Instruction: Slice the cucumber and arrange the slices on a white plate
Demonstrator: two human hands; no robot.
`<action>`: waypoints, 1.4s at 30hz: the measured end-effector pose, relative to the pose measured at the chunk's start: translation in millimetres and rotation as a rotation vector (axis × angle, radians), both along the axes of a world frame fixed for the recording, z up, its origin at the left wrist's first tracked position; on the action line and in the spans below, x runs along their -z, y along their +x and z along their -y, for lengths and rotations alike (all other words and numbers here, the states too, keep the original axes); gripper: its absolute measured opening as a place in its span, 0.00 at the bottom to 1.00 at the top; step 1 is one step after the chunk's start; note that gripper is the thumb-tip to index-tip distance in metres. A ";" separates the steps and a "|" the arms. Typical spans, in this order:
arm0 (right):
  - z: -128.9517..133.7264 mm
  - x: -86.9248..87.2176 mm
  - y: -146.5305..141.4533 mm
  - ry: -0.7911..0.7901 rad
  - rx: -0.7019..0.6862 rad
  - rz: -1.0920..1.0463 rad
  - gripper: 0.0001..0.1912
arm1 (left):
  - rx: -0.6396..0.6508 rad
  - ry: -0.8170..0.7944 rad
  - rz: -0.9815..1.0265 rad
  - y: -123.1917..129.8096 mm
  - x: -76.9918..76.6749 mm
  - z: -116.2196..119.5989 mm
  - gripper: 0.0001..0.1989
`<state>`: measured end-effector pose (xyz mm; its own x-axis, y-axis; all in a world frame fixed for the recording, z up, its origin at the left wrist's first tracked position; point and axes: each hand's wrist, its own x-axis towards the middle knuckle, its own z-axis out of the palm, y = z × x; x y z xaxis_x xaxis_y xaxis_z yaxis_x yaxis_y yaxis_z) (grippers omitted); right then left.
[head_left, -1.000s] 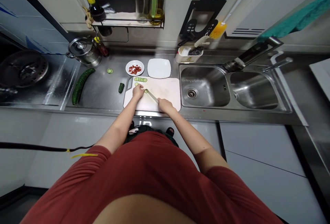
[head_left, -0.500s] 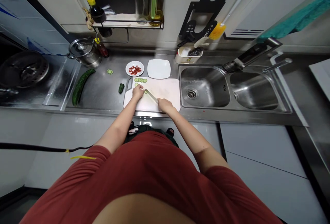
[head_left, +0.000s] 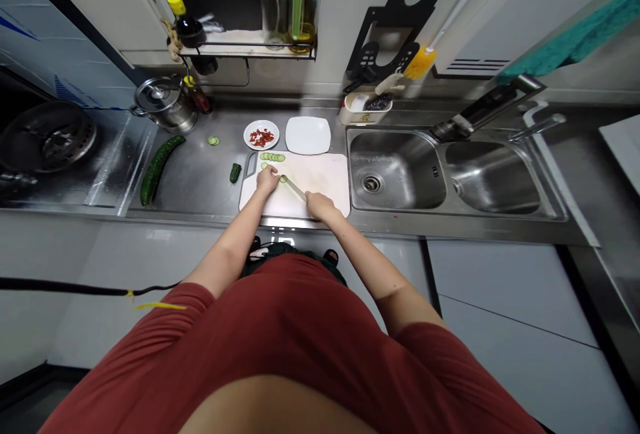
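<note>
My right hand (head_left: 320,206) is wrapped round the handle of a knife (head_left: 296,189), its blade pointing up and left over the white cutting board (head_left: 325,181). A cucumber slice (head_left: 283,179) lies at the blade's tip. Just left of that slice, my left hand (head_left: 267,181) is closed with its fingers bunched together; what they pinch, if anything, is too small to make out. Overlapping cucumber slices (head_left: 273,157) form a row at the board's top left, with another slice (head_left: 265,166) beside my left fingers. A short cucumber piece (head_left: 235,173) sits left of the board.
Behind the board stand a plate of chopped red pieces (head_left: 261,135) and a white plate (head_left: 308,135). A whole cucumber (head_left: 161,169), more slices (head_left: 213,141) and a steel pot (head_left: 165,104) are to the left. A double sink (head_left: 395,167) adjoins the right side.
Both hands and the knife stay in nearly the same place. The whole view has shifted very slightly.
</note>
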<state>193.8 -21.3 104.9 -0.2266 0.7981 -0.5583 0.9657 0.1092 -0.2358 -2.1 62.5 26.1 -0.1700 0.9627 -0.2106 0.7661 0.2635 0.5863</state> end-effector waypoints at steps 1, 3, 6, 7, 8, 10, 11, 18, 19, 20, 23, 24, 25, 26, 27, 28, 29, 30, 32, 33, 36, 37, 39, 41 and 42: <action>1.0 0.3 1.6 0.000 -0.001 0.002 0.18 | 0.000 0.002 -0.001 0.0 -0.1 -0.1 0.09; 4.3 1.3 6.0 -0.007 -0.003 0.006 0.17 | 0.001 0.004 -0.005 -0.2 0.1 -0.3 0.09; 11.4 3.5 13.5 -0.018 -0.004 0.013 0.17 | 0.001 -0.004 -0.014 -0.5 0.9 -0.9 0.09; 13.6 4.3 15.5 -0.020 -0.004 0.015 0.17 | 0.001 -0.010 -0.016 -0.7 1.2 -1.2 0.10; 15.3 4.9 17.0 -0.021 -0.004 0.018 0.17 | 0.002 -0.014 -0.019 -0.8 1.5 -1.4 0.10; 16.8 5.6 18.0 -0.019 -0.006 0.016 0.16 | 0.004 -0.017 -0.024 -1.0 1.9 -1.9 0.10; 16.4 5.6 17.5 -0.019 -0.005 0.011 0.16 | 0.005 -0.016 -0.026 -1.0 1.9 -2.0 0.10; 3.5 2.1 3.6 -0.008 0.014 -0.030 0.17 | 0.006 -0.007 -0.025 -1.0 1.3 -2.2 0.09; 2.0 1.5 2.1 -0.006 0.015 -0.032 0.17 | 0.007 -0.005 -0.025 -1.0 1.3 -2.2 0.09; 1.0 1.1 1.2 -0.004 0.014 -0.032 0.17 | 0.005 -0.003 -0.026 -1.0 1.4 -2.2 0.09; 0.0 0.0 1.3 -0.002 0.005 -0.028 0.17 | 0.002 -0.001 -0.025 -1.1 1.4 -2.3 0.09; 0.3 -0.2 2.2 -0.004 0.002 -0.025 0.17 | 0.002 -0.001 -0.024 -1.1 1.3 -2.3 0.09; 0.8 -0.3 3.1 -0.005 0.001 -0.021 0.17 | 0.003 -0.002 -0.023 -1.1 1.1 -2.2 0.10; 1.3 -0.3 4.1 -0.007 0.000 -0.018 0.17 | 0.004 -0.003 -0.022 -1.1 0.8 -2.2 0.10; 1.9 -0.2 4.9 -0.008 0.000 -0.015 0.17 | 0.004 -0.004 -0.022 -1.1 0.6 -2.1 0.10; 2.5 0.0 5.4 -0.007 -0.001 -0.013 0.17 | 0.003 -0.006 -0.023 -1.1 0.5 -1.9 0.10; 2.9 0.4 5.5 -0.005 -0.001 -0.013 0.17 | 0.002 -0.007 -0.023 -1.0 0.4 -1.8 0.10; 3.3 0.9 5.1 -0.004 0.000 -0.012 0.18 | 0.000 -0.008 -0.023 -1.0 0.3 -1.7 0.10; 3.5 2.0 3.3 -0.007 0.006 -0.011 0.18 | 0.001 -0.006 -0.024 -0.9 0.6 -1.5 0.09; 3.4 2.7 2.0 -0.009 0.010 -0.010 0.18 | 0.003 -0.003 -0.025 -0.9 0.8 -1.4 0.09; 3.2 4.3 -0.9 -0.012 0.019 -0.011 0.18 | 0.008 -0.004 -0.029 -1.2 1.7 -1.6 0.10; 3.3 4.7 -1.1 -0.011 0.020 -0.013 0.17 | 0.008 -0.006 -0.029 -1.3 2.1 -1.8 0.10; 4.3 5.1 0.0 -0.007 0.019 -0.014 0.17 | 0.005 -0.008 -0.025 -1.6 2.9 -2.2 0.10; 6.5 4.9 2.6 -0.006 0.017 -0.012 0.17 | 0.003 -0.002 -0.022 -1.6 3.4 -2.5 0.10; 8.0 4.7 4.2 -0.006 0.016 -0.011 0.17 | 0.001 0.000 -0.022 -1.4 3.4 -2.4 0.10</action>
<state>198.0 -29.3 100.2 -0.2200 0.7985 -0.5604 0.9646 0.0926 -0.2469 -3.5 64.9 22.6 -0.1736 0.9628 -0.2072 0.7791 0.2629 0.5691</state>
